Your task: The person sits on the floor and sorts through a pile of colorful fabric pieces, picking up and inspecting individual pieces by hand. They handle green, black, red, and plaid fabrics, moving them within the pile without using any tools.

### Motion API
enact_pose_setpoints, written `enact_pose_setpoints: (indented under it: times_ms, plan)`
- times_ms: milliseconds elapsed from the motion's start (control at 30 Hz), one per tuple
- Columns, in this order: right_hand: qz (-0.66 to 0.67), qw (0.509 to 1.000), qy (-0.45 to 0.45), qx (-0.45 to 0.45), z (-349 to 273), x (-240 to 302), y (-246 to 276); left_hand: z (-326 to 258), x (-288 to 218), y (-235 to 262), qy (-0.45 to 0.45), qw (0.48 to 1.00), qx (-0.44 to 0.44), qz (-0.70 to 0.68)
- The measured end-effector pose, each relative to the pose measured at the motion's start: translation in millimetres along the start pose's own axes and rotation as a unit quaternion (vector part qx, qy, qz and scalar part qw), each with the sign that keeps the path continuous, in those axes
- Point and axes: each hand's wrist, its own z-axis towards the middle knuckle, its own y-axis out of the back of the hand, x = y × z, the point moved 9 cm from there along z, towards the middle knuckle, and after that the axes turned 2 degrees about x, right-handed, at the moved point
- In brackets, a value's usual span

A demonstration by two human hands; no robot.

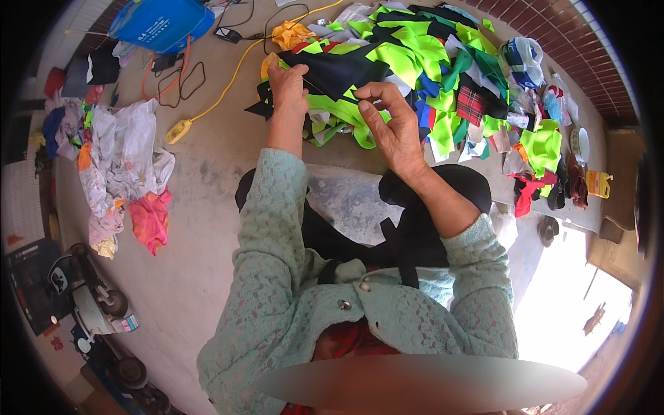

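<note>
A dark navy fabric scrap (339, 71) is stretched between my two hands above a heap of cloth offcuts. My left hand (287, 84) is closed on the scrap's left end, its fingers partly turned from view. At the lower right edge of the same scrap, my right hand (395, 128) pinches with thumb and forefinger, the other fingers curled. Beneath and beyond lies the heap of offcuts (408, 59), mostly neon yellow-green, with black, blue, green and white bits. A red plaid piece (471, 105) shows to the right of my right hand.
Left of me lies a pile of pale rags (128, 149) with a pink cloth (150, 218). A yellow power strip (178, 131) trails its cord toward the heap. A blue container (162, 26) stands far left. At right are a yellow jug (599, 185) and a white bowl (581, 145).
</note>
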Motion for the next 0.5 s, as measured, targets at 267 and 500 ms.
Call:
enact_pose_setpoints:
  times_ms: [267,500]
  plan:
    - [0.168,0.98,-0.063,-0.084,13.5,-7.0,38.5,-27.4,-3.8,-29.8,-0.029,0.982,0.186,-0.006]
    - [0.208,0.948,-0.054,-0.236,30.4,-6.4,139.8,-89.2,7.0,-66.1,-0.026,0.892,0.429,0.141]
